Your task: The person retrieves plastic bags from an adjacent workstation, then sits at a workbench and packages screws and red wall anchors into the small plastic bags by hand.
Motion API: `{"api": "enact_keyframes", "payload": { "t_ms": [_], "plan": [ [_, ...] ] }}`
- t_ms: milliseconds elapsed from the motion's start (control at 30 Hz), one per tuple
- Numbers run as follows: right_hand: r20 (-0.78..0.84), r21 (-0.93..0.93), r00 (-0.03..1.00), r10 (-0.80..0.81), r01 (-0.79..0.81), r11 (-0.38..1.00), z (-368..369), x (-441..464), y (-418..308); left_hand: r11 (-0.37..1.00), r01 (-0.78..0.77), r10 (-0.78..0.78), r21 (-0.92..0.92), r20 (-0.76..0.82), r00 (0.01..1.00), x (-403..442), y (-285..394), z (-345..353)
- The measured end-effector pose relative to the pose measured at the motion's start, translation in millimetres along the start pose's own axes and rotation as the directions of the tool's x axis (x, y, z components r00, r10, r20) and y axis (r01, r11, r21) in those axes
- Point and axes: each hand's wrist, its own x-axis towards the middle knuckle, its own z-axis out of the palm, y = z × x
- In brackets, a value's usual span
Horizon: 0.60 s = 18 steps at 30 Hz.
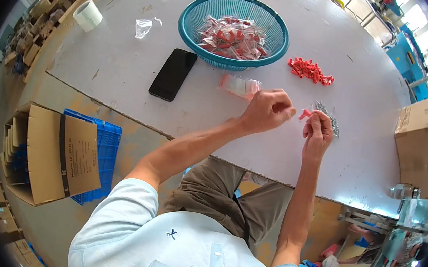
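My right hand (318,130) pinches a small red plastic piece (305,114), which seems to be inside a clear bag. Just left of it, my left hand (269,110) is closed, thumb and finger pressed together; anything between them is too small to make out. A stack of clear bags with red edges (241,86) lies behind my left hand. Beyond my right hand are a pile of small grey metal pieces (328,115), perhaps screws, and a heap of red plastic pieces (310,71). The teal basket (185,30) holds many bagged red pieces (231,37).
A black phone (173,75) lies left of the bags. Farther left are a crumpled clear bag (143,28) and white tape rolls (87,16). A cardboard box (421,143) stands at the right, another (60,154) on the floor left beside a blue crate (107,146).
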Motion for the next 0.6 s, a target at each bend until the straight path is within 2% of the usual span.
{"api": "enact_keyframes", "payload": {
  "t_ms": [33,67,100,167,233,267,333,367,433,500,533,600],
  "plan": [
    [-0.046,0.057,0.999,-0.023,0.026,0.998,4,3,-10,0.989,-0.144,0.137,0.047,0.117,0.984,-4,1,-4],
    [-0.018,0.028,0.995,-0.094,0.094,0.995,7,10,-20,0.955,-0.286,0.261,0.076,0.239,0.935,-9,2,-6],
    [-0.014,0.013,0.996,-0.088,0.088,0.996,16,17,-35,0.958,-0.278,0.257,0.065,0.23,0.939,-13,0,-3],
    [0.021,0.094,0.985,-0.17,0.168,0.981,42,37,-65,0.848,-0.53,0.48,0.021,0.393,0.784,-20,-6,6],
    [0.058,0.176,0.983,-0.175,0.162,0.971,69,65,-84,0.832,-0.555,0.493,0.027,0.424,0.76,-23,-7,8],
    [0.06,0.17,0.982,-0.178,0.166,0.971,90,73,-93,0.827,-0.561,0.492,0.034,0.436,0.753,-24,-8,7],
    [0.196,0.087,0.979,-0.048,0.032,0.996,127,80,-105,0.82,-0.572,0.497,0.04,0.447,0.744,-23,-6,4],
    [0.198,0.084,0.979,-0.05,0.033,0.996,129,83,-100,0.826,-0.563,0.487,0.039,0.455,0.746,-22,-5,0],
    [0.256,-0.203,0.965,0.054,-0.001,0.979,125,85,-69,0.832,-0.553,0.48,0.038,0.45,0.753,-25,-2,-10],
    [0.28,-0.404,0.95,0.139,-0.015,0.915,96,81,-29,0.783,-0.614,0.529,0.103,0.41,0.743,-28,3,-22],
    [0.286,-0.411,0.948,0.142,-0.012,0.911,85,75,-9,0.784,-0.612,0.53,0.104,0.401,0.747,-28,7,-33],
    [0.264,-0.533,0.906,0.331,-0.149,0.833,67,61,19,0.706,-0.641,0.539,0.3,0.359,0.762,-29,11,-59]
  ]
}}
